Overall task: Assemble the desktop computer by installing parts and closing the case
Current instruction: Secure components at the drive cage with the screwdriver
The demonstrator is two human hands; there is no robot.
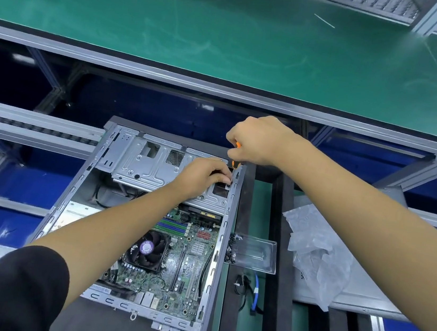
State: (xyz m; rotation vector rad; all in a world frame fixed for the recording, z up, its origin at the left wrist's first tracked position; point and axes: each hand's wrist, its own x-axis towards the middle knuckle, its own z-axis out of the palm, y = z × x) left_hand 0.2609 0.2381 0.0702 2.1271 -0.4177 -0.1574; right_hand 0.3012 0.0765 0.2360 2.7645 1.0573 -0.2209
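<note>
An open desktop case lies flat before me, with its motherboard and a black CPU fan exposed. A grey metal drive cage spans the case's far end. My right hand grips an orange and black screwdriver held upright over the cage's far right corner. My left hand rests on the cage there, its fingertips pinched together beside the screwdriver's shaft. The tip and any screw are hidden by my fingers.
A clear plastic tray with several small dark screws lies right of the case. Crumpled plastic wrap covers a grey panel further right. A blue cable and a black one lie on the mat. A green bench runs behind.
</note>
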